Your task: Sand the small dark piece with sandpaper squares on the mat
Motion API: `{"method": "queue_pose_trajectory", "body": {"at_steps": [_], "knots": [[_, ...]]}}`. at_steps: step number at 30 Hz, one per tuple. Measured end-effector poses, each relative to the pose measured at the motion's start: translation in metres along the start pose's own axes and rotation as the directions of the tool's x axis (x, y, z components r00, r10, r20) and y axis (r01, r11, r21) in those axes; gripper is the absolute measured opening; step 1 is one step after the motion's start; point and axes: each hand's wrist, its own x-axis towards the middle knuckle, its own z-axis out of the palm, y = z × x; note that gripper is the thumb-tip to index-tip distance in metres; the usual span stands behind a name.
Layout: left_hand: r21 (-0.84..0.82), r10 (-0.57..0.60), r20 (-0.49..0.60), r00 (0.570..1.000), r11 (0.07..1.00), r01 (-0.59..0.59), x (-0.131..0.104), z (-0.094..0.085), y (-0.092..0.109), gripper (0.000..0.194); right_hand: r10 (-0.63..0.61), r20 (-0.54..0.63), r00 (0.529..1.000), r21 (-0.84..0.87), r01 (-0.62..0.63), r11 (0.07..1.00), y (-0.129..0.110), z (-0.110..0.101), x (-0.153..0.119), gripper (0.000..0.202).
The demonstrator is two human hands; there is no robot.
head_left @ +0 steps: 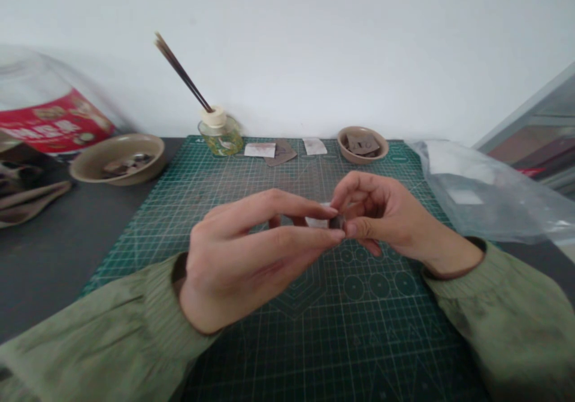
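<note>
Over the middle of the green cutting mat (359, 330), my left hand (256, 240) pinches a small dark piece (335, 221) between its thumb and fingertips. The piece looks rounded and slightly shiny, but its kind cannot be made out. My right hand (381, 213) meets it from the other side, thumb and forefinger closed at the piece's right edge. A pale, paper-like patch (317, 221) shows between the left fingers; whether it is held or lies behind them is unclear. The fingertips hide most of the small piece.
A reed diffuser (220, 132), white paper slips (315, 146), a brown scrap (283, 153) and a small bowl of brown pieces (363, 157) line the back. At left stand a larger bowl (121, 177) and a red-labelled jar (58, 117). A clear plastic bag (498, 204) lies right.
</note>
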Motion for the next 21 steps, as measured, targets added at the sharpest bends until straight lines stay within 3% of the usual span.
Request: {"method": "queue_pose_trajectory", "body": {"at_steps": [8,12,18,21], "knots": [[0.039,0.015,0.052,0.999,0.999,-0.017,-0.002,-0.006,0.001,0.018,-0.017,0.040,0.999,0.031,0.015,0.999,0.003,-0.003,-0.001,0.030],[-0.014,0.005,0.026,1.000,1.000,-0.004,-0.002,-0.002,0.000,0.011,-0.012,0.036,0.999,0.038,0.011,0.999,0.002,-0.002,0.000,0.032],[-0.053,-0.028,-0.040,0.999,0.998,0.026,-0.008,0.007,-0.009,0.044,-0.030,0.052,0.998,0.065,0.026,0.998,0.001,-0.001,0.000,0.029],[-0.004,0.036,-0.088,0.995,0.999,-0.036,-0.008,0.010,-0.012,0.042,-0.048,0.062,0.997,0.070,0.044,0.997,0.002,-0.001,0.000,0.029]]}}
